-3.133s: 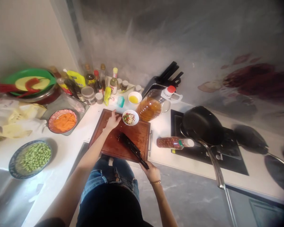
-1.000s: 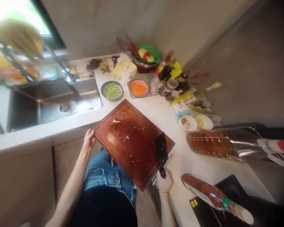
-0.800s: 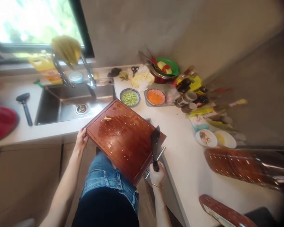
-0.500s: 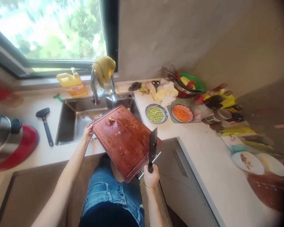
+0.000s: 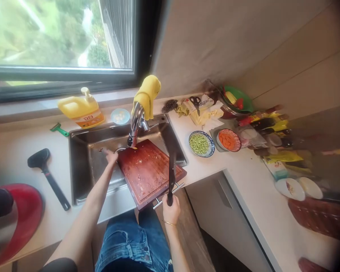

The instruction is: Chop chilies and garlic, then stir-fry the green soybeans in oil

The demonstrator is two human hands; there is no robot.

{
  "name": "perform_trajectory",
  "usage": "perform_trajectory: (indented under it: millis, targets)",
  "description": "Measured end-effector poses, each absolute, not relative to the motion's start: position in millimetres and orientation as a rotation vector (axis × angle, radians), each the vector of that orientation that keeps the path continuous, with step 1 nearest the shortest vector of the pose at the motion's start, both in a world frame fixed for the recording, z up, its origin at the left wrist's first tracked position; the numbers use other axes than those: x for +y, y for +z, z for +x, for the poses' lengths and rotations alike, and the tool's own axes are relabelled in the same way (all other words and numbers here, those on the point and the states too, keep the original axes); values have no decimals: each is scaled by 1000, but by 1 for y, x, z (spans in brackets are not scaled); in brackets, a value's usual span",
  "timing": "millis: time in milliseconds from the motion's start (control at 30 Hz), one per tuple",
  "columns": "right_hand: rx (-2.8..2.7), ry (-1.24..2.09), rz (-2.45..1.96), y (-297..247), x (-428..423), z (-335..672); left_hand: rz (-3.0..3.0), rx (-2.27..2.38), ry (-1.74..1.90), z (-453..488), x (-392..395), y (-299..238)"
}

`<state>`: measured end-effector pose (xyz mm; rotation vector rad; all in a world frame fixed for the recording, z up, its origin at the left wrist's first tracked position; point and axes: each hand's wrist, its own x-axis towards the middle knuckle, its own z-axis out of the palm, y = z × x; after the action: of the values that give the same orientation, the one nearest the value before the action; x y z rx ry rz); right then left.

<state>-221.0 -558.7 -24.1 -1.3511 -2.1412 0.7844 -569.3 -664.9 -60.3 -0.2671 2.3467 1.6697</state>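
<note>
A wet red-brown cutting board point(image 5: 150, 172) with food scraps on it is tilted over the steel sink point(image 5: 86, 166), its far end under the faucet point(image 5: 135, 124). My left hand point(image 5: 111, 156) grips the board's far left edge inside the sink. My right hand point(image 5: 170, 211) holds the board's near end by its metal handle together with a black knife point(image 5: 171, 172), whose blade points up and away over the board.
A yellow glove hangs on the faucet. Yellow detergent bottle point(image 5: 81, 110) and black scraper point(image 5: 47, 172) lie left of the sink, a red pot point(image 5: 11, 215) nearer. To the right: bowl of green beans point(image 5: 201, 144), bowl of carrot point(image 5: 229, 139), scissors point(image 5: 196, 102), bottles, small dishes.
I turned from the counter by the stove to the sink. The board, lifted with both hands, travelled left and now hangs over the basin; the knife stayed in my right hand.
</note>
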Motion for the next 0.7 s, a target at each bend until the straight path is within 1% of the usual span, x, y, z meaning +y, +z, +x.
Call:
perform_trajectory:
  millis: [100, 167, 233, 300, 400, 533, 633, 700]
  targets:
    - [-2277, 846, -1346, -11, -559, -225, 45, 2342, 1663, -544, -639, -51]
    - [-2405, 846, -1374, -3, -553, -218, 270, 2256, 1688, -525, -606, -41]
    - [-2563, 769, -1397, 5, -539, -209, 452, 2190, 1758, -518, -561, -27]
    - [-2740, 657, -1377, 14, -516, -203, 715, 2216, 1908, -525, -513, -11]
    - [-3013, 521, -1229, 26, -480, -215, 815, 2273, 1740, -548, -462, 7]
    - [-3292, 464, -881, 30, -457, -265, 851, 2324, 1433, -562, -455, 10]
    - [-3413, 417, -680, 24, -464, -313, 969, 2311, 1382, -550, -473, 9]
    - [-3476, 367, -635, 18, -473, -343, 1016, 2286, 1432, -530, -487, 12]
